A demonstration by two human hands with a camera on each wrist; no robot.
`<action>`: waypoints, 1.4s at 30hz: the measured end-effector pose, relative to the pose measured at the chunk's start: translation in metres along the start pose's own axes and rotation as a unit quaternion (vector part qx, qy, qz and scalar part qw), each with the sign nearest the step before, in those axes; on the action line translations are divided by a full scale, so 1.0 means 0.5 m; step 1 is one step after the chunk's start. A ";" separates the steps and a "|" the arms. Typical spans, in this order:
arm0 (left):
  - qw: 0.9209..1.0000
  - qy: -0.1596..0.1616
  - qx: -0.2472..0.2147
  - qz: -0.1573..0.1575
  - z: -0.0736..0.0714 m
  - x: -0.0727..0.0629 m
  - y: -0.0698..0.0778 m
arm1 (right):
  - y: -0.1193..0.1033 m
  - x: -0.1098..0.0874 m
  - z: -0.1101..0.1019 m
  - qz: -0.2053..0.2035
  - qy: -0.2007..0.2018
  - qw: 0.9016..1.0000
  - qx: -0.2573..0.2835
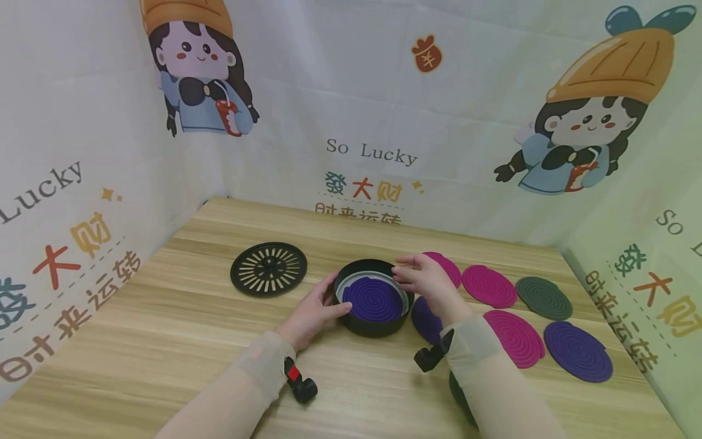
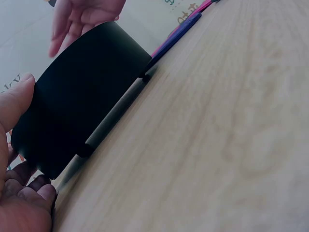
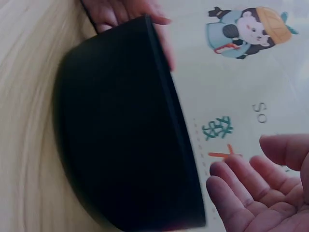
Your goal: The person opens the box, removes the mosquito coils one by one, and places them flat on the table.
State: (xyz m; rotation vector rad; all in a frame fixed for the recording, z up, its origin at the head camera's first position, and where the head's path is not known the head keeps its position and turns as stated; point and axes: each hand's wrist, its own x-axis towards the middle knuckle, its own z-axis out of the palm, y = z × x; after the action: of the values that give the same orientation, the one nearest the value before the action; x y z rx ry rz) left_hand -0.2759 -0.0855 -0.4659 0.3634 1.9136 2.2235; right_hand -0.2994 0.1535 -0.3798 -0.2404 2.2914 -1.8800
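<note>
A round black mosquito coil box stands on the table with a silvery inner rim. Inside it lies a purple spiral mosquito coil. My left hand grips the box's left side, thumb at the rim and fingers around the wall; the left wrist view shows those fingers low by the base. Over the box's right rim hovers my right hand, fingers loosely bent and nothing between them. In the right wrist view, its fingers appear beside the box's top edge.
A black slotted round lid lies left of the box. To the right are several flat coils, including a pink coil, a green coil and a purple coil. My right forearm partly covers others. Printed cloth hangs behind.
</note>
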 end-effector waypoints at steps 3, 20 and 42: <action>1.000 0.000 0.001 -0.001 0.000 0.000 0.000 | 0.007 0.013 0.017 0.015 0.020 1.000 -0.014; 1.000 -0.001 -0.002 -0.009 -0.002 0.001 0.002 | 0.017 0.037 0.067 0.048 0.037 0.972 -0.229; 1.000 -0.007 -0.006 -0.011 -0.001 0.001 0.001 | 0.018 0.045 0.075 0.067 0.032 0.966 -0.249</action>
State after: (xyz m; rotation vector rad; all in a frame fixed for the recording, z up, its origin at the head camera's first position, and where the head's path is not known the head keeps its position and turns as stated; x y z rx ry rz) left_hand -0.2767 -0.0861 -0.4652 0.3551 1.8884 2.2112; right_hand -0.3126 0.1144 -0.3962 -0.0805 2.7121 -1.2396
